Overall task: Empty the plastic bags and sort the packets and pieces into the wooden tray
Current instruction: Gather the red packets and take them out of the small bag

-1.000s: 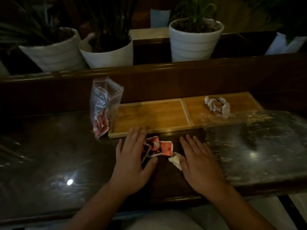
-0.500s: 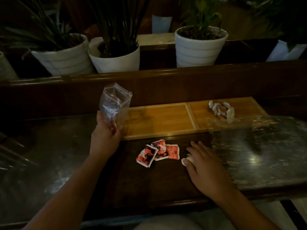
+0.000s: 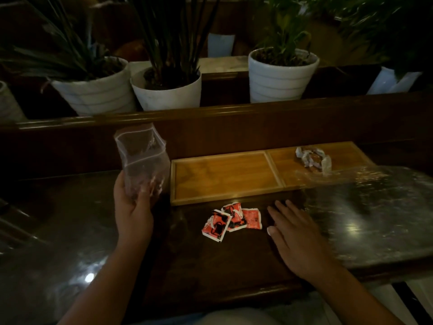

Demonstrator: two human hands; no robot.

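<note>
My left hand (image 3: 133, 207) grips the bottom of a clear plastic bag (image 3: 141, 160), held upright just left of the wooden tray (image 3: 225, 199); nothing shows inside the bag. Three red packets (image 3: 232, 220) lie overlapping on the dark table just in front of the tray. To their right, my right hand (image 3: 295, 233) rests flat on the table with its fingers spread, a small white piece (image 3: 271, 230) peeking out at its thumb side. The tray has two compartments: the left one is bare, the right one holds several crumpled white pieces (image 3: 312, 159).
A second clear plastic bag (image 3: 365, 184) lies flat on the table at the right, overlapping the tray's right front corner. A raised wooden ledge (image 3: 210, 118) runs behind the tray, with three white plant pots (image 3: 281, 76) beyond it.
My left hand left the red packets, took hold of the plastic bag at the left and lifted it. My right hand stayed flat beside the packets, shifting slightly.
</note>
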